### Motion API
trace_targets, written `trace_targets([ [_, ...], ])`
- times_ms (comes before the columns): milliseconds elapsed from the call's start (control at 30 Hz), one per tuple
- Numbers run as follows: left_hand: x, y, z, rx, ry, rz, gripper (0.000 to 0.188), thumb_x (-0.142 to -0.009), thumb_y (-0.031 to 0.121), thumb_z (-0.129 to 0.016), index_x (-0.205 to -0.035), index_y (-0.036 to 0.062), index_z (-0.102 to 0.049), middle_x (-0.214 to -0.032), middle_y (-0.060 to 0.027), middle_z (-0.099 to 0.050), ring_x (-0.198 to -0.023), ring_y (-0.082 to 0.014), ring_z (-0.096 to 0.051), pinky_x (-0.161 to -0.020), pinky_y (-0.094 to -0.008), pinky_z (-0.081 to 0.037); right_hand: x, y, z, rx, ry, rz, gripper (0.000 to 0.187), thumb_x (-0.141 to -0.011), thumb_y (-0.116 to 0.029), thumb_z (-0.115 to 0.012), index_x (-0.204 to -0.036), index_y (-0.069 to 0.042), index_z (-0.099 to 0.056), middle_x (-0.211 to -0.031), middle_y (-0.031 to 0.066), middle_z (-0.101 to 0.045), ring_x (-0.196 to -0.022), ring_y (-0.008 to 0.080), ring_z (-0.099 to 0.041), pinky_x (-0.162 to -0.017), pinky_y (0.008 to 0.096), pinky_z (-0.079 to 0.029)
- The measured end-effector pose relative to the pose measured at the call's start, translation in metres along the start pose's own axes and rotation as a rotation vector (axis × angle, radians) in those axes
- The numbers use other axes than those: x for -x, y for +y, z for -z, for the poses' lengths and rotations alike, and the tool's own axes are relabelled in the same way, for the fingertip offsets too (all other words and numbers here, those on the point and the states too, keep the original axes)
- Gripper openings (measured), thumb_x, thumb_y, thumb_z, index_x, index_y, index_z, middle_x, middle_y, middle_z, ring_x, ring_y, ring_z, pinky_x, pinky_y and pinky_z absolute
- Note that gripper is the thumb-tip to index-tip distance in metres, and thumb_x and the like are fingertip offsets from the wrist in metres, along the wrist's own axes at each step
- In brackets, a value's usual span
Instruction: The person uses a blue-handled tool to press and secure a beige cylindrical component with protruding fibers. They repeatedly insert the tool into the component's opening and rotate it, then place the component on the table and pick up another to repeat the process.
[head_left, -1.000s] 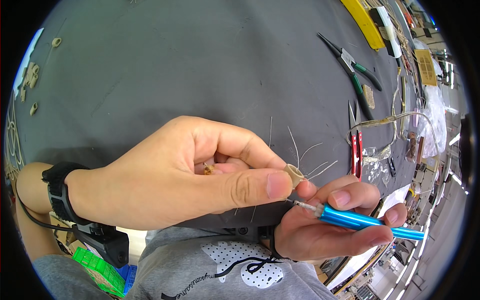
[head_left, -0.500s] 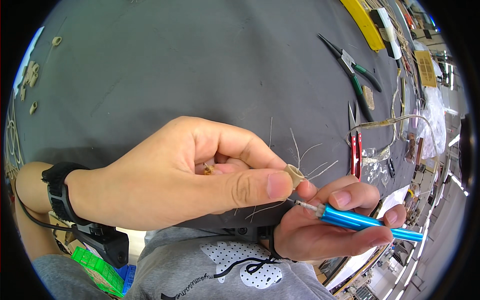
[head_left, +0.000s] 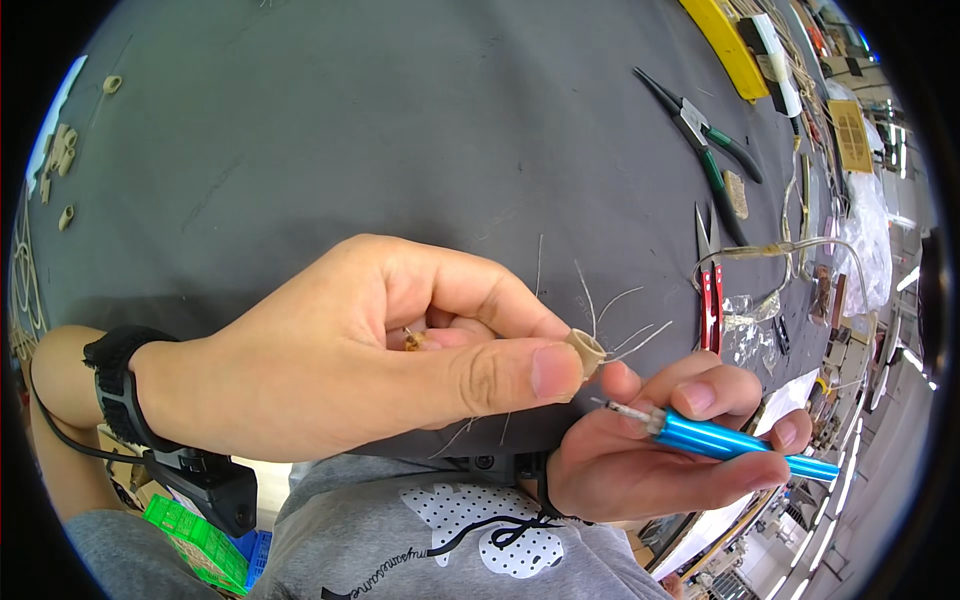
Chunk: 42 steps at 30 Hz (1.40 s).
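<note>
My left hand (head_left: 380, 350) pinches a small beige tube (head_left: 588, 350) between thumb and forefinger, its round opening facing right. Thin pale strands (head_left: 640, 348) fan out around the tube, and some hang below the thumb. A small brownish-yellow piece (head_left: 413, 341) shows within my curled left fingers; its kind I cannot make out. In my right hand (head_left: 625, 455) lies a slim pen-like tool (head_left: 715, 438) with a shiny blue handle, held by thumb and fingers. Its thin metal tip points left, just below the tube and apart from it.
Green-handled pliers (head_left: 705, 140) and red-handled scissors (head_left: 711, 290) lie on the dark table (head_left: 350, 130) at right, near a cable (head_left: 745, 253) and clear plastic scraps. Several beige tubes (head_left: 65, 150) sit at far left. A yellow bar (head_left: 727, 45) lies at upper right.
The blue tool has shifted slightly right, and its tip is farther from the tube. The tube moved slightly left; the loose strands shifted a little.
</note>
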<state>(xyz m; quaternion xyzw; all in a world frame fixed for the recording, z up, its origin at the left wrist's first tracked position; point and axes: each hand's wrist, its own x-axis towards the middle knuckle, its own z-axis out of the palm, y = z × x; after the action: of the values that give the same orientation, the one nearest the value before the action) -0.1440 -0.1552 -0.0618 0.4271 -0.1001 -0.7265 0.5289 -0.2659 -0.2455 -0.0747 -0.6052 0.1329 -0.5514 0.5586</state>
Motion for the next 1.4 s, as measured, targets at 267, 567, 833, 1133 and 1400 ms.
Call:
trace_targets([
  [267, 0.0004, 0.0037, -0.0016, -0.014, 0.009, 0.026, 0.022, -0.076, 0.016, -0.057, -0.088, -0.0021, -0.052, -0.071, -0.0031, -0.053, -0.054, -0.0018, -0.04, -0.044, -0.0151, -0.029, 0.0014, -0.0047, 0.0021, -0.139, 0.063, -0.147, 0.027, -0.086, -0.04, -0.025, -0.1, -0.018, -0.03, -0.072, 0.0104, -0.048, -0.051, 0.0096, -0.039, -0.041, 0.0276, -0.05],
  [567, 0.001, 0.0013, -0.0025, 0.015, -0.007, -0.009, 0.023, -0.076, 0.016, -0.057, -0.088, -0.0023, -0.052, -0.074, -0.0046, -0.055, -0.055, -0.0023, -0.041, -0.044, -0.0152, -0.029, 0.0029, -0.0022, 0.0005, -0.137, 0.049, -0.12, 0.028, -0.086, -0.041, -0.023, -0.1, -0.018, -0.028, -0.071, 0.0121, -0.046, -0.05, 0.01, -0.044, -0.038, 0.0251, -0.05],
  [833, -0.0002, 0.0031, -0.0046, 0.04, -0.005, -0.035, 0.025, -0.076, 0.018, -0.058, -0.089, -0.0021, -0.052, -0.073, -0.0033, -0.055, -0.055, -0.0013, -0.041, -0.045, -0.0144, -0.031, 0.0012, -0.0003, -0.0023, -0.096, 0.073, -0.093, 0.027, -0.086, -0.039, -0.025, -0.099, -0.015, -0.029, -0.07, 0.0128, -0.046, -0.043, 0.0107, -0.042, -0.032, 0.0214, -0.044],
  [1133, -0.0005, 0.0033, -0.0044, 0.029, 0.002, -0.03, 0.025, -0.076, 0.019, -0.058, -0.089, -0.0019, -0.052, -0.073, -0.003, -0.055, -0.057, -0.0012, -0.043, -0.047, -0.0137, -0.033, 0.0005, 0.0001, -0.0024, -0.088, 0.073, -0.096, 0.027, -0.086, -0.039, -0.025, -0.099, -0.015, -0.03, -0.069, 0.0126, -0.046, -0.043, 0.0102, -0.042, -0.031, 0.0222, -0.042],
  [1400, 0.0006, 0.0028, -0.003, 0.02, -0.007, 0.001, 0.026, -0.077, 0.02, -0.056, -0.089, -0.003, -0.052, -0.066, -0.0015, -0.051, -0.049, -0.0011, -0.033, -0.041, -0.0161, -0.024, -0.0002, -0.0046, -0.0003, -0.062, 0.126, -0.168, 0.025, -0.085, -0.04, -0.028, -0.098, -0.019, -0.032, -0.071, 0.0103, -0.046, -0.048, 0.0092, -0.042, -0.037, 0.0273, -0.048],
])
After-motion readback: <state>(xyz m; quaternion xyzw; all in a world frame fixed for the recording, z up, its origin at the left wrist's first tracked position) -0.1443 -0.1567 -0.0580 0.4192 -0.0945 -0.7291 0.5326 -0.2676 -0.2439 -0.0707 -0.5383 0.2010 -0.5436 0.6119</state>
